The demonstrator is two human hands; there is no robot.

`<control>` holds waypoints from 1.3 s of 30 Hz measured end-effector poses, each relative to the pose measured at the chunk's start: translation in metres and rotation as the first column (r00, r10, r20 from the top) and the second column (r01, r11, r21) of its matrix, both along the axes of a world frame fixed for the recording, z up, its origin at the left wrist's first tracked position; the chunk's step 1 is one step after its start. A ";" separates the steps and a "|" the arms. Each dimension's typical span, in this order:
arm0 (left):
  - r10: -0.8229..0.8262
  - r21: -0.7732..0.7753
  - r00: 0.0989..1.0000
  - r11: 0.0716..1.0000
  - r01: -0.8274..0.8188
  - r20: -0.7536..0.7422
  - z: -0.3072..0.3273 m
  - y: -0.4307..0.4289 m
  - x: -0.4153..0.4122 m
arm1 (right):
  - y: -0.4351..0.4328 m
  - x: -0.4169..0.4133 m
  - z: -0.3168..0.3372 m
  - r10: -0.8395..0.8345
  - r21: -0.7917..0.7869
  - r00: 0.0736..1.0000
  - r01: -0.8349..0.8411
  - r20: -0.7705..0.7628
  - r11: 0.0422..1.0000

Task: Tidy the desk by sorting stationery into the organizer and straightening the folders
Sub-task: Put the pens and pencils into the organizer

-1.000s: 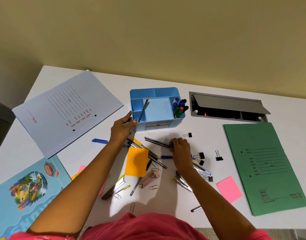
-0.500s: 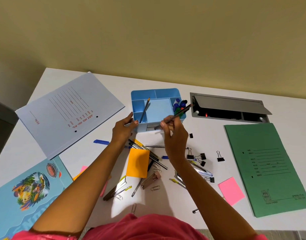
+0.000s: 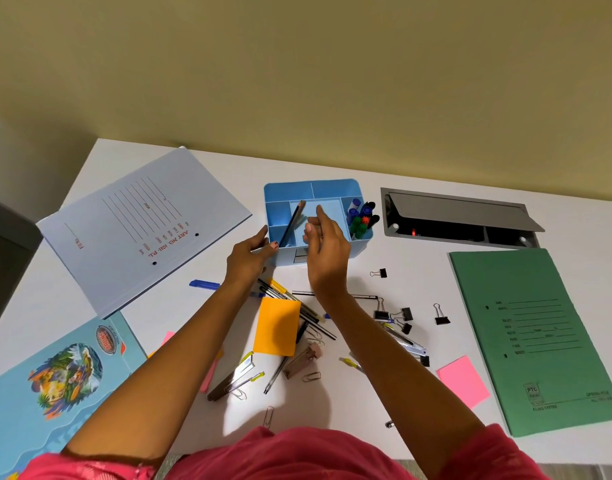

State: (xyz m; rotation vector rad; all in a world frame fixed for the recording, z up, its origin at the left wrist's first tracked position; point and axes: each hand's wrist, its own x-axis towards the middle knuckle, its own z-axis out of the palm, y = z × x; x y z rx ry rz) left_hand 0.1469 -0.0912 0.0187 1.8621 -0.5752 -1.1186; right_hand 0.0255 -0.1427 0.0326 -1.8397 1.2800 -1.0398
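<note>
Blue organizer (image 3: pixel 334 189) by the desk's (image 3: pixel 419 271) back edge is gripped at its corner by the left hand (image 3: pixel 246 260); right hand's (image 3: pixel 327 252) seen loosely open above.

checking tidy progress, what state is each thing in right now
organizer: upright, left hand holding its corner
pencil: leaning in a left compartment
markers: standing in the right compartment
desk hatch: lid open
green folder: closed, flat
pale blue folder: closed, askew
right hand: over organizer, empty
</note>
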 end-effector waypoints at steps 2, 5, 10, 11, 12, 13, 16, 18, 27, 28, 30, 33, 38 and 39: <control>-0.001 0.000 1.000 1.000 0.001 -0.006 -0.001 0.000 0.000 | 0.004 -0.010 -0.001 -0.009 -0.107 0.998 0.015 0.059 0.994; 0.009 -0.008 1.000 1.000 -0.009 -0.021 -0.002 0.001 0.001 | 0.007 -0.031 -0.011 -0.029 -0.157 1.000 0.028 -0.003 0.987; 0.012 -0.017 0.999 1.000 -0.012 -0.032 -0.003 0.002 0.002 | 0.014 -0.084 -0.055 0.125 0.005 0.918 -0.133 -0.375 0.991; 0.011 -0.016 0.999 1.000 -0.011 -0.033 -0.003 0.001 0.002 | 0.015 -0.093 -0.062 0.133 0.035 0.884 -0.132 -0.448 0.991; 0.011 -0.016 0.999 1.000 -0.011 -0.034 -0.004 0.001 0.002 | 0.016 -0.100 -0.069 0.137 0.060 0.850 -0.124 -0.509 0.990; 0.011 -0.016 0.999 1.000 -0.011 -0.033 -0.004 0.001 0.002 | 0.016 -0.105 -0.074 0.152 0.090 0.817 -0.122 -0.557 0.988; 0.008 -0.020 1.000 1.000 -0.009 -0.027 -0.004 0.002 0.002 | 0.016 -0.111 -0.079 0.214 0.129 0.708 -0.172 -0.673 0.977; 0.006 -0.022 1.000 1.000 -0.006 -0.025 -0.004 0.002 0.002 | 0.014 -0.110 -0.076 0.224 0.094 0.642 -0.231 -0.733 0.968; 0.003 -0.027 0.999 1.000 -0.004 -0.032 -0.003 0.003 0.003 | 0.014 -0.098 -0.053 0.194 0.013 0.855 -0.214 -0.481 0.977; 0.002 -0.028 1.000 1.000 -0.003 -0.028 -0.004 0.003 0.003 | 0.014 -0.093 -0.047 0.199 0.020 0.892 -0.209 -0.406 0.978; 0.003 -0.031 1.000 1.000 -0.004 -0.027 -0.004 0.004 0.004 | 0.015 -0.076 -0.030 0.189 -0.015 0.941 -0.201 -0.280 0.979; 0.006 -0.022 1.000 1.000 -0.007 -0.024 -0.004 0.003 0.003 | 0.010 -0.043 -0.006 0.136 0.011 0.982 -0.136 -0.134 0.991; 0.000 0.000 1.000 1.000 0.000 -0.014 -0.002 0.001 0.003 | -0.001 -0.003 0.014 0.160 0.070 0.978 -0.152 -0.134 0.986; 0.002 0.001 1.000 1.000 -0.002 -0.016 -0.002 0.001 0.003 | -0.001 0.001 0.014 0.165 0.049 0.973 -0.159 -0.160 0.986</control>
